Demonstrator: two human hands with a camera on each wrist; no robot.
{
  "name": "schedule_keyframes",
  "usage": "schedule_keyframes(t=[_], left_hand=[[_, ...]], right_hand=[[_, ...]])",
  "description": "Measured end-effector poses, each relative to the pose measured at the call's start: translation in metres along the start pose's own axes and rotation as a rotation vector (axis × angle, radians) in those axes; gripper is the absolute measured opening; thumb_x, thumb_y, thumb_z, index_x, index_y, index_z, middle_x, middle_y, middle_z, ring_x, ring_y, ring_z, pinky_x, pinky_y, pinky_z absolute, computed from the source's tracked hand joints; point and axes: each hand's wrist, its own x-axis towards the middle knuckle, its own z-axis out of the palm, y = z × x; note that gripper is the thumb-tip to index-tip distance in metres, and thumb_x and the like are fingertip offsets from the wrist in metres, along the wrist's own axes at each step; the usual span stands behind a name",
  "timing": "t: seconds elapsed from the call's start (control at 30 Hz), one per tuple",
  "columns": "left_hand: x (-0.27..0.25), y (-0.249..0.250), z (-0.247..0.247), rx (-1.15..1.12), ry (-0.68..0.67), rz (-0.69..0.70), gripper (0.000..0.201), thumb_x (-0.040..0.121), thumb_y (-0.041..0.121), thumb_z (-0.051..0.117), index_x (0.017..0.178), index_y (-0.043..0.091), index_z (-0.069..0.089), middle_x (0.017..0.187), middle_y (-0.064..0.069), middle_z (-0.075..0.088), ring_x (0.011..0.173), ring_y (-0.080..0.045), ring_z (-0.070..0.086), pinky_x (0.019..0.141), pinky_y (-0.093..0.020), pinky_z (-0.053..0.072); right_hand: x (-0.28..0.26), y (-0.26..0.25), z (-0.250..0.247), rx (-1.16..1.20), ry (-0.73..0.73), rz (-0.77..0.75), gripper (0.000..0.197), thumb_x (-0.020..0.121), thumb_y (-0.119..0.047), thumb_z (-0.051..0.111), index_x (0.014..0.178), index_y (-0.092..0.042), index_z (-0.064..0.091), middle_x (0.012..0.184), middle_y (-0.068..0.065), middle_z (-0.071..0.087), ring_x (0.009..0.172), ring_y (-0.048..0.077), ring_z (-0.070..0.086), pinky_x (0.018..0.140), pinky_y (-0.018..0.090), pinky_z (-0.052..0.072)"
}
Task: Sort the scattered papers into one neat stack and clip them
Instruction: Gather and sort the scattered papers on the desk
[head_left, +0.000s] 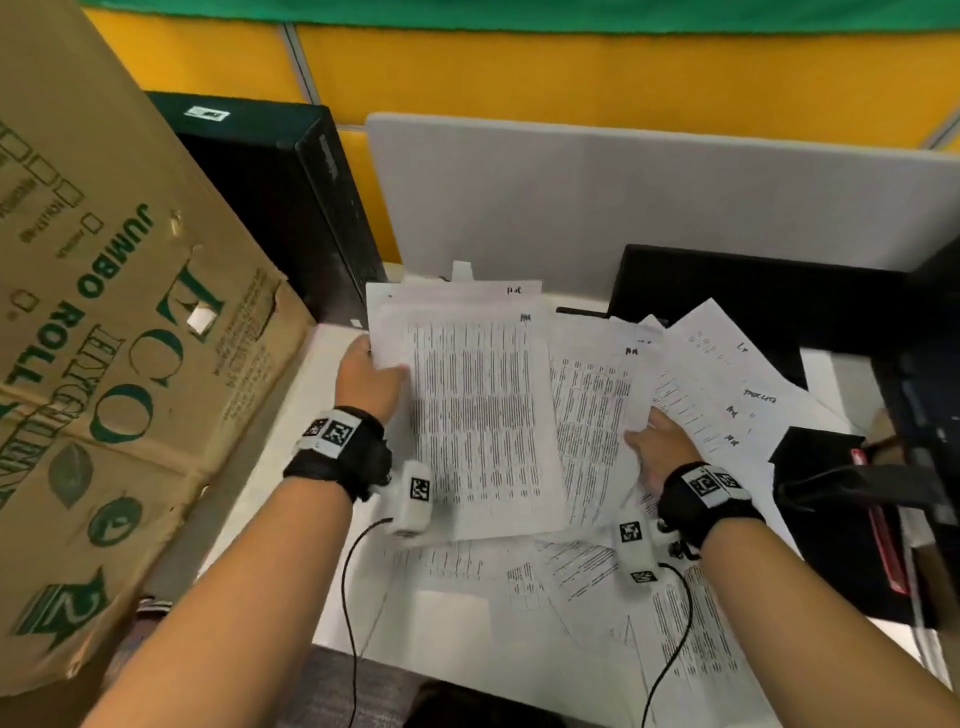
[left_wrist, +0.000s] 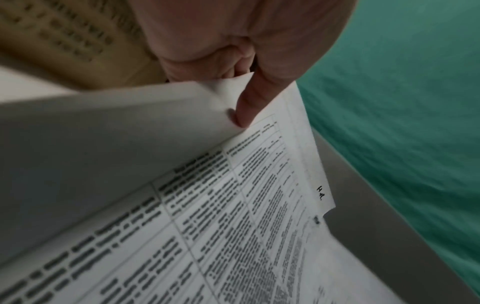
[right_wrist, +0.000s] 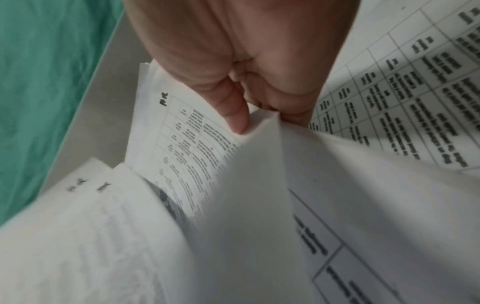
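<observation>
Printed white papers lie scattered over a white desk (head_left: 332, 364). My left hand (head_left: 370, 378) grips the left edge of a raised bundle of sheets (head_left: 472, 405); in the left wrist view the thumb (left_wrist: 245, 107) pinches those sheets (left_wrist: 233, 205). My right hand (head_left: 655, 441) pinches the edge of another printed sheet (head_left: 592, 405) to the right; in the right wrist view its thumb (right_wrist: 232, 107) and fingers close on the paper (right_wrist: 249, 185). More loose sheets (head_left: 727, 374) fan out at the right, and others (head_left: 545, 597) lie flat near me. No clip is visible.
A large cardboard box (head_left: 104, 338) leans at the left beside a black computer tower (head_left: 291, 208). A grey divider panel (head_left: 623, 197) stands behind the desk. A black monitor (head_left: 753, 301) and dark desk gear (head_left: 857, 493) crowd the right side.
</observation>
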Motion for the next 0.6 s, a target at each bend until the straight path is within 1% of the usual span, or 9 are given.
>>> schedule_keyframes(t=[0.07, 0.17, 0.23, 0.3, 0.37, 0.4, 0.5, 0.57, 0.6], left_hand=[[-0.002, -0.02, 0.015, -0.017, -0.087, -0.069, 0.035, 0.074, 0.003, 0.062, 0.108, 0.011, 0.061, 0.106, -0.004, 0.069, 0.096, -0.022, 0.065, 0.089, -0.037, 0.053], [0.004, -0.047, 0.03, -0.006, -0.149, -0.13, 0.031, 0.072, 0.014, 0.063, 0.103, 0.016, 0.064, 0.1, -0.004, 0.072, 0.093, -0.022, 0.068, 0.088, -0.048, 0.055], [0.002, -0.048, 0.037, 0.021, -0.163, -0.152, 0.031, 0.074, 0.023, 0.061, 0.104, 0.015, 0.063, 0.1, -0.006, 0.071, 0.096, -0.024, 0.067, 0.09, -0.048, 0.054], [-0.007, -0.041, 0.043, 0.054, -0.165, -0.17, 0.039, 0.08, 0.027, 0.057, 0.112, 0.005, 0.058, 0.109, -0.022, 0.063, 0.107, -0.034, 0.061, 0.098, -0.05, 0.047], [-0.012, -0.039, 0.049, 0.096, -0.181, -0.178, 0.042, 0.088, 0.025, 0.052, 0.117, -0.005, 0.049, 0.12, -0.026, 0.054, 0.114, -0.037, 0.054, 0.099, -0.045, 0.042], [-0.014, -0.039, 0.053, 0.1, -0.2, -0.182, 0.038, 0.09, 0.024, 0.05, 0.117, -0.002, 0.049, 0.119, -0.024, 0.056, 0.112, -0.036, 0.055, 0.096, -0.042, 0.043], [-0.017, -0.04, 0.063, 0.053, -0.237, -0.219, 0.034, 0.091, 0.022, 0.048, 0.122, 0.01, 0.044, 0.11, -0.012, 0.06, 0.095, -0.026, 0.059, 0.084, -0.034, 0.046], [-0.017, -0.04, 0.069, 0.004, -0.228, -0.245, 0.037, 0.093, 0.021, 0.047, 0.128, 0.014, 0.037, 0.108, -0.01, 0.057, 0.087, -0.024, 0.056, 0.077, -0.031, 0.045], [-0.017, -0.039, 0.071, -0.014, -0.223, -0.244, 0.041, 0.094, 0.02, 0.046, 0.132, 0.014, 0.033, 0.11, -0.011, 0.056, 0.087, -0.024, 0.056, 0.077, -0.03, 0.043]], right_hand=[[-0.008, -0.001, 0.001, 0.079, -0.028, -0.001, 0.043, 0.091, 0.009, 0.05, 0.123, -0.018, 0.063, 0.118, 0.008, 0.068, 0.1, 0.026, 0.065, 0.087, 0.042, 0.055], [-0.017, 0.001, 0.002, 0.151, -0.068, 0.011, 0.044, 0.093, 0.009, 0.05, 0.126, -0.018, 0.062, 0.114, 0.005, 0.068, 0.085, 0.016, 0.063, 0.058, 0.025, 0.052], [-0.02, 0.001, 0.004, 0.163, -0.083, 0.018, 0.043, 0.093, 0.009, 0.05, 0.127, -0.015, 0.061, 0.118, 0.008, 0.067, 0.084, 0.015, 0.063, 0.057, 0.023, 0.05], [-0.022, 0.003, 0.005, 0.146, -0.107, 0.031, 0.043, 0.094, 0.009, 0.049, 0.13, -0.013, 0.059, 0.123, 0.009, 0.065, 0.086, 0.016, 0.063, 0.053, 0.02, 0.05], [-0.023, 0.004, 0.009, 0.153, -0.128, 0.042, 0.044, 0.095, 0.008, 0.046, 0.132, -0.014, 0.058, 0.124, 0.007, 0.065, 0.092, 0.017, 0.063, 0.049, 0.017, 0.049], [-0.026, 0.004, 0.011, 0.142, -0.142, 0.03, 0.045, 0.096, 0.008, 0.045, 0.131, -0.016, 0.057, 0.123, 0.006, 0.065, 0.096, 0.018, 0.063, 0.055, 0.018, 0.052], [-0.028, 0.008, 0.017, 0.162, -0.143, 0.034, 0.036, 0.097, 0.001, 0.046, 0.123, -0.016, 0.064, 0.12, 0.008, 0.068, 0.105, 0.024, 0.064, 0.093, 0.038, 0.052], [-0.031, 0.006, 0.021, 0.105, -0.113, 0.01, 0.021, 0.101, -0.02, 0.045, 0.107, -0.023, 0.066, 0.117, 0.004, 0.068, 0.098, 0.017, 0.063, 0.103, 0.036, 0.044], [-0.034, 0.005, 0.022, 0.058, -0.101, -0.005, 0.021, 0.1, -0.037, 0.045, 0.109, -0.028, 0.062, 0.117, -0.002, 0.067, 0.098, 0.012, 0.062, 0.105, 0.033, 0.041]])
